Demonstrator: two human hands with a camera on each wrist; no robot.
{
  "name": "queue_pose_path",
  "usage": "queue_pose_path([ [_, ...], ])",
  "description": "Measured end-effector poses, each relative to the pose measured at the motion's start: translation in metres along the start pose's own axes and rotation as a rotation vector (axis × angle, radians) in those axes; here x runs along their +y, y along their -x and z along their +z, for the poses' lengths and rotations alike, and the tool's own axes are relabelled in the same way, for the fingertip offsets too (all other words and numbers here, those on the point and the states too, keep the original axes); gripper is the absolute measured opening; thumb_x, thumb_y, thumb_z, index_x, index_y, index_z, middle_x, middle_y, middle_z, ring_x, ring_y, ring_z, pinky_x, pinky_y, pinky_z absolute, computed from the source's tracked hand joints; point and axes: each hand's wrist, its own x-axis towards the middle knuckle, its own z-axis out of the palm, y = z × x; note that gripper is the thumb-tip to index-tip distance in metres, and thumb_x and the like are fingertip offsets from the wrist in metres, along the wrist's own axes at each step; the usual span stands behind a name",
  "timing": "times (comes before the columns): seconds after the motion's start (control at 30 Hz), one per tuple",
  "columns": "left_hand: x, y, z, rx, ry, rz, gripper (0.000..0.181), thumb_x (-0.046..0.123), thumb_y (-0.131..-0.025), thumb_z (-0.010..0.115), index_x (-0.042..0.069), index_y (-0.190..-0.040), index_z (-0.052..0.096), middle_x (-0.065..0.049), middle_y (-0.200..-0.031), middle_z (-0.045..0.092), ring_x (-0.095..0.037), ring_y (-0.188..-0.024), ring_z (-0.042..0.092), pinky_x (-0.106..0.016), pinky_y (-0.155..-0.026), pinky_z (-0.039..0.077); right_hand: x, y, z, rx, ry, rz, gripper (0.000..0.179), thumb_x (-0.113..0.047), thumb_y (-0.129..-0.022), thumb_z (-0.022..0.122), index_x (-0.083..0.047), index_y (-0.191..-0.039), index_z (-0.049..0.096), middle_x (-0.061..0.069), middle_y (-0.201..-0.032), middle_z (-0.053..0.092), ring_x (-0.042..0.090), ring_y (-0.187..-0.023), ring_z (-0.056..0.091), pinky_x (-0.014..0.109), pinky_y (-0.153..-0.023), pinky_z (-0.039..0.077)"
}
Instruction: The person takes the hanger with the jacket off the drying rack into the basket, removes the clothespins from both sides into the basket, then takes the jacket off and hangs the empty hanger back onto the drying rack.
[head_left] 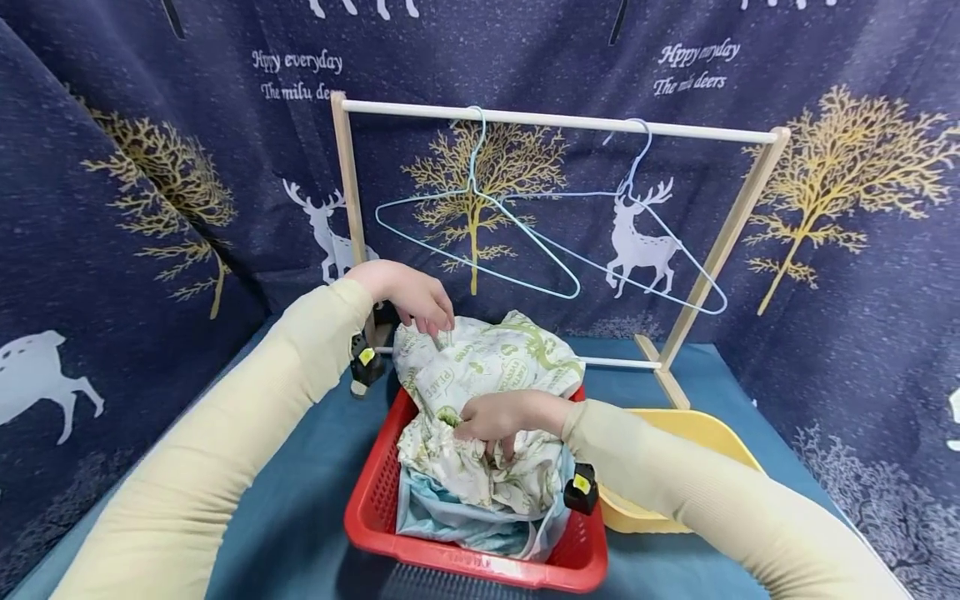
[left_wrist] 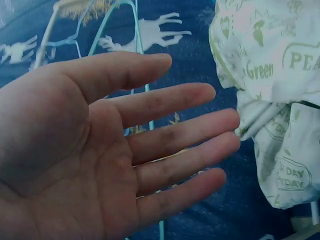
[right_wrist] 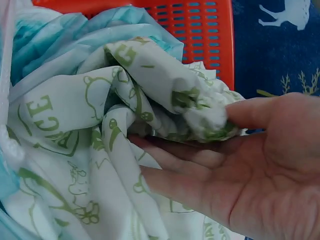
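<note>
White cloth with green print (head_left: 517, 354) lies bunched over a red plastic basket (head_left: 555, 577), its lettering legible in the left wrist view. My right hand (head_left: 498, 414) pinches a gathered fold of it, thumb above and fingers underneath in the right wrist view. At the cloth's far left edge is my left hand (head_left: 411, 296). Its fingers are extended and spread in the left wrist view, fingertips close beside the cloth (left_wrist: 270, 55); whether they touch it I cannot tell. Light blue fabric (head_left: 442, 508) sits below the printed cloth in the basket.
Behind the basket stands a wooden rack with a white rail (head_left: 555, 119). From it hang a light blue hanger (head_left: 480, 200) and a bluish-lilac hanger (head_left: 678, 237). A yellow bin (head_left: 697, 425) is at the right, partly behind my right forearm. Blue cloth covers the table (head_left: 300, 492).
</note>
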Motion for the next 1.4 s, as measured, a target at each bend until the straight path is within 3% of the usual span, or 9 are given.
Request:
queue_pose_path([
  [0.1, -0.009, -0.011, 0.001, 0.078, -0.007, -0.009, 0.044, 0.028, -0.103, 0.043, 0.009, -0.142, 0.052, -0.013, -0.14, 0.058, -0.028, -0.125, 0.058, -0.043, -0.101, 0.05, 0.003, -0.002, 0.003, 0.051, 0.127, -0.092, 0.02, -0.019, -0.104, 0.051, -0.006, -0.09, 0.056, 0.008, -0.083, 0.059, 0.025, -0.069, 0.068, 0.027, -0.06, 0.052],
  [0.17, -0.017, -0.022, 0.004, 0.152, -0.015, -0.023, 0.045, 0.027, -0.103, 0.045, 0.008, -0.142, 0.052, -0.014, -0.142, 0.055, -0.028, -0.122, 0.057, -0.042, -0.099, 0.05, 0.004, -0.004, 0.007, 0.108, 0.235, -0.15, 0.032, -0.016, -0.1, 0.057, -0.013, -0.071, 0.044, 0.001, -0.061, 0.043, 0.02, -0.051, 0.06, 0.02, -0.056, 0.041],
  [0.37, -0.04, -0.047, 0.015, 0.307, 0.068, -0.112, 0.06, 0.03, -0.1, 0.053, 0.008, -0.152, 0.035, -0.018, -0.154, 0.042, -0.032, -0.132, 0.05, -0.044, -0.104, 0.045, 0.002, -0.011, 0.015, 0.245, 0.346, -0.191, 0.053, -0.013, -0.092, 0.07, -0.019, -0.057, 0.031, -0.007, -0.049, 0.018, 0.006, -0.039, 0.033, 0.02, -0.053, 0.027],
  [0.6, -0.061, -0.064, 0.022, 0.281, 0.176, -0.142, 0.068, 0.032, -0.099, 0.05, 0.006, -0.156, 0.023, -0.02, -0.163, 0.021, -0.037, -0.143, 0.036, -0.05, -0.111, 0.04, -0.002, -0.015, 0.023, 0.327, 0.365, -0.172, 0.055, -0.013, -0.086, 0.077, -0.019, -0.05, 0.035, -0.007, -0.038, 0.029, 0.017, -0.038, 0.054, 0.015, -0.049, 0.037],
  [0.8, -0.081, -0.069, 0.034, 0.281, 0.254, -0.18, 0.078, 0.04, -0.098, 0.049, -0.001, -0.156, 0.017, -0.024, -0.164, 0.013, -0.04, -0.152, 0.017, -0.051, -0.121, 0.025, -0.005, -0.017, 0.027, 0.362, 0.401, -0.179, 0.059, -0.017, -0.084, 0.079, -0.019, -0.047, 0.034, -0.008, -0.037, 0.025, 0.005, -0.031, 0.037, 0.014, -0.046, 0.035],
  [1.03, -0.093, -0.08, 0.047, 0.204, 0.304, -0.232, 0.088, 0.056, -0.096, 0.045, -0.005, -0.153, 0.022, -0.027, -0.16, 0.023, -0.043, -0.144, 0.033, -0.051, -0.116, 0.033, -0.003, -0.017, 0.028, 0.368, 0.422, -0.152, 0.065, -0.022, -0.081, 0.082, -0.018, -0.04, 0.031, -0.007, -0.031, 0.028, 0.004, -0.027, 0.037, 0.014, -0.041, 0.036],
  [1.2, -0.098, -0.091, 0.054, 0.266, 0.324, -0.147, 0.057, 0.041, -0.096, 0.054, -0.003, -0.132, 0.054, -0.016, -0.123, 0.058, -0.025, -0.104, 0.057, -0.036, -0.092, 0.048, -0.001, -0.018, 0.026, 0.393, 0.399, -0.188, 0.069, -0.017, -0.077, 0.085, -0.019, -0.039, 0.028, -0.008, -0.03, 0.025, 0.003, -0.026, 0.035, 0.013, -0.038, 0.033],
  [1.33, -0.103, -0.098, 0.058, 0.387, 0.341, -0.075, 0.012, 0.014, -0.091, 0.058, 0.003, -0.087, 0.062, 0.0, -0.078, 0.053, -0.013, -0.071, 0.049, -0.025, -0.065, 0.042, 0.001, -0.018, 0.027, 0.397, 0.386, -0.195, 0.069, -0.016, -0.076, 0.085, -0.019, -0.039, 0.027, -0.008, -0.03, 0.024, 0.002, -0.025, 0.035, 0.012, -0.037, 0.032],
  [1.4, -0.106, -0.098, 0.058, 0.437, 0.354, -0.095, 0.012, 0.008, -0.088, 0.059, 0.007, -0.076, 0.057, 0.004, -0.069, 0.047, -0.011, -0.063, 0.045, -0.024, -0.058, 0.039, 0.002, -0.019, 0.027, 0.393, 0.379, -0.19, 0.069, -0.016, -0.077, 0.085, -0.019, -0.039, 0.027, -0.008, -0.03, 0.023, 0.002, -0.026, 0.036, 0.013, -0.037, 0.032],
])
